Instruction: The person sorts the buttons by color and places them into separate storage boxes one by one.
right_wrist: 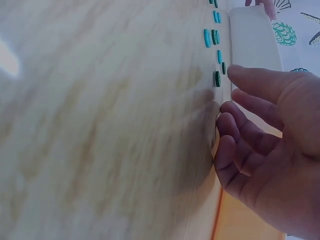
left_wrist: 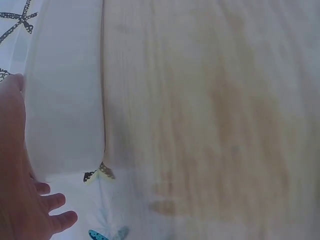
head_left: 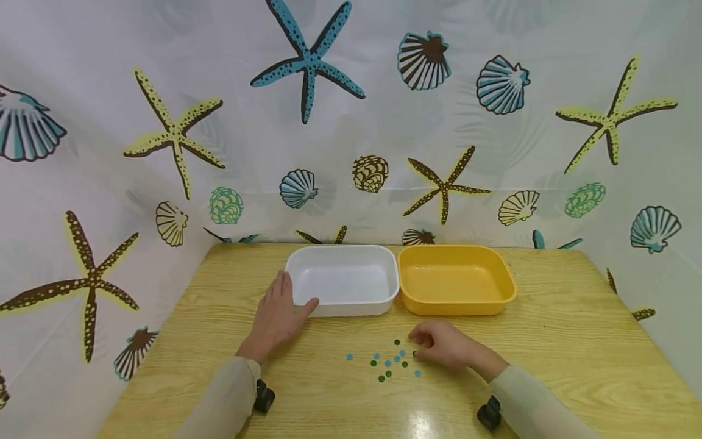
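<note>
My left hand (head_left: pixel 278 312) rests at the left front corner of a white tray (head_left: pixel 351 310), fingers stretched along its side and thumb at the front rim. In the left wrist view, the fingers (left_wrist: pixel 55 201) show straight and spread beside the tray. My right hand (head_left: pixel 443 343) is low over the table, its fingers loosely bent and thumb apart, with nothing visible between them. Close to its fingertips lies a green button-like disc (head_left: pixel 415 353). Several more blue discs (head_left: pixel 387 363) and green discs (head_left: pixel 381 378) lie scattered to its left; one blue disc (head_left: pixel 349 356) sits apart.
A yellow tray (head_left: pixel 457 309) stands right beside the white one, just beyond the right hand. Both trays are on a wooden table (head_left: pixel 581 341). A white curtain (head_left: pixel 351 134) printed with starfish and shells surrounds the back and sides.
</note>
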Available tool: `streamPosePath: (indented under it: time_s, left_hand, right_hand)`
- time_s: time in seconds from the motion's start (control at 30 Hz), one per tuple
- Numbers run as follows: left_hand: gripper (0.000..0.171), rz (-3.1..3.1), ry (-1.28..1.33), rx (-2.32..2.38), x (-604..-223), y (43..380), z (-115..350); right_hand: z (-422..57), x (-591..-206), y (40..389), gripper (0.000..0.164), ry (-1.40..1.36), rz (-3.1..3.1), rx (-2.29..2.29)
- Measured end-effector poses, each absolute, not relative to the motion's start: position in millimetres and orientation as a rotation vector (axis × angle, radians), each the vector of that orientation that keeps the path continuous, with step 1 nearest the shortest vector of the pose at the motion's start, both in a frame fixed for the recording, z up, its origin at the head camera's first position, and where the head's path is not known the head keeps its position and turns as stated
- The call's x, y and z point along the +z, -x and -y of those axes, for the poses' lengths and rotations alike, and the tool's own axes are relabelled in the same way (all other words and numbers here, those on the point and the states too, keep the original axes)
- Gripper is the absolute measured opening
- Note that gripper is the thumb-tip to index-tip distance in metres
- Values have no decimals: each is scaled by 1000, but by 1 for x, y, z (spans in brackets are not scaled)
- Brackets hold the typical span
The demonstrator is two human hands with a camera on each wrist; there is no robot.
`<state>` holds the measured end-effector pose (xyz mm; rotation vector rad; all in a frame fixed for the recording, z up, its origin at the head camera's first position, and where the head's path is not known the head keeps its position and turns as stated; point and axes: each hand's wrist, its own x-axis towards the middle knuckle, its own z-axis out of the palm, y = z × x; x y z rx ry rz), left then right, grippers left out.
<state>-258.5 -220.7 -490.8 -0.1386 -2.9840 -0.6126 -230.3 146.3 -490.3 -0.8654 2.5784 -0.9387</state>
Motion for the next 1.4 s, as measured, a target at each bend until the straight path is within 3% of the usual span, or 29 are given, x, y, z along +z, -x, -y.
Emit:
streamPosePath:
  time_s: [0.33,1.4]
  left_hand:
    - [110,3010,124,-691,-496,261,221]
    - [110,3018,98,-1014,-496,260,223]
  right_hand:
    - [-147,-493,234,15,979,-2594,-854]
    - [-147,-492,237,7,997,-2534,-869]
